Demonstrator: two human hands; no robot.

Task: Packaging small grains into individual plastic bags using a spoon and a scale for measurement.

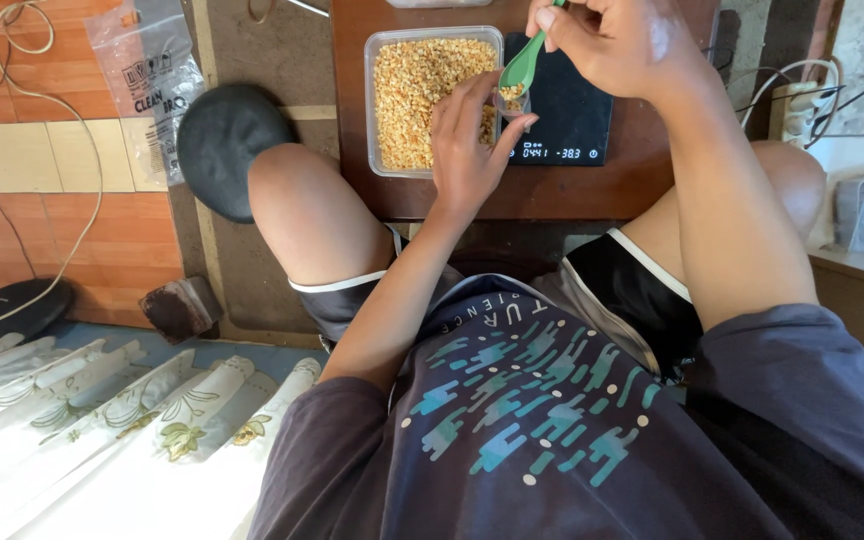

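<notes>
1. Nearest the person, the left hand point(467, 150) reaches forward over the front edge of the brown worktop point(472, 200). Its grip is narrow, fingers and thumb closed around a small clear cup point(512, 100) that sits at the left edge of the black digital scale point(567, 115).
2. The small clear cup already holds some yellow-brown granules, though how full it is cannot be told, as the fingers cover most of it.
3. Just above the cup, the bowl of a green spoon point(522, 65) is tipped down at the cup's mouth, with granules at its tip. As I judge it, a spoonful is going in right now, so the filling is under way and not finished.
4. The scale's display is lit along its near edge, so weighing appears to be in progress.
5. Directly left of the scale, touching or just beside it, stands a rectangular clear tub point(432, 95). It is close to full of the same granules, so very little of the stock looks used and much remains to be portioned.
6. Farthest off, beyond the scale, the right hand point(617, 40) pinches the spoon's handle, its grip closed on it.
</notes>
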